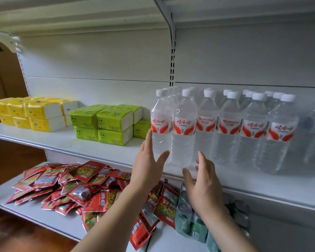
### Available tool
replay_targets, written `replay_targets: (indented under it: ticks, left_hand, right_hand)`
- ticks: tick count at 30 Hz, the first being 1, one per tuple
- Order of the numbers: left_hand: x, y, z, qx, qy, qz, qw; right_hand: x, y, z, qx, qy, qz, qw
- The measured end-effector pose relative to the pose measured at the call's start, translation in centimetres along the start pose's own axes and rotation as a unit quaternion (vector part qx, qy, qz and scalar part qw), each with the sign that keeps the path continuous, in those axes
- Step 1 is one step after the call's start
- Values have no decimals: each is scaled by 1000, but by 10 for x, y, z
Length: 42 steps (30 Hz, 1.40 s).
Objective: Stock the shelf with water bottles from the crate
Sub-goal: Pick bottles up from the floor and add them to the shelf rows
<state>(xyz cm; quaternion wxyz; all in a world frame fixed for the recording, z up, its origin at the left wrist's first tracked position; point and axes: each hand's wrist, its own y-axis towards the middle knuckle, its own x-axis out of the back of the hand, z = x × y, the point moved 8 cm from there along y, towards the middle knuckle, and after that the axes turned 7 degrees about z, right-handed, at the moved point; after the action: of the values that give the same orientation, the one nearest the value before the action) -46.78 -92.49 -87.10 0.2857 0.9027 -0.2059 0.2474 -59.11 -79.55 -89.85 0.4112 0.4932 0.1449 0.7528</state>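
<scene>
Several clear water bottles with white caps and red-and-white labels stand in rows on the white middle shelf [262, 186]. The leftmost front bottle [160, 124] and its neighbour [184, 130] stand upright at the shelf's front edge. My left hand [149, 166] is spread open, fingertips touching the leftmost bottle's left side and thumb reaching under its base. My right hand [202, 184] hovers open just below and in front of the second bottle, holding nothing. The crate is out of view.
Yellow tissue packs [35, 113] and green tissue packs [109, 122] sit left on the same shelf. On the lower shelf lie red snack sachets [76, 186] and green cans [187, 219]. A shelf bracket [172, 57] rises behind the bottles.
</scene>
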Motion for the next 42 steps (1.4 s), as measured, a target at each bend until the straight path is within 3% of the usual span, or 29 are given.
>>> replay_targets:
  ticks: [4,8,11,14,18,23,26,31,37,42]
  left_hand:
    - [5,-36,-15,14,-41,-139,989]
    - [-42,-91,-23,5,-131,-125,984]
    - [-95,-136,2,67,-186,-76,977]
    - [-165,-182,48,167,-188,50,967]
    - [-245,-254,110,272,-111,255,921]
    - [-293,-318,148,325,-62,386,861]
    - [-311,-345,159,368,-55,442,816]
    - [-319,-362,161,403,-95,472,778]
    - [-312,-375,182,445,-112,452,765]
    - [-302,-376,195,458,-154,424,766]
  right_hand:
    - [23,-35,-10,16,106,-96,990]
    - [20,-83,-44,-41,164,-116,979]
    - [-3,-136,-94,-137,142,-38,980]
    - [-24,-200,-145,-235,93,67,965]
    - [-47,-274,-186,-334,9,246,910]
    - [-62,-323,-207,-386,-27,381,840]
    - [-75,-341,-212,-412,-52,409,812]
    - [-94,-350,-203,-400,-116,486,768]
    - [-102,-387,-207,-445,-6,550,706]
    - [-104,-381,-198,-448,81,532,714]
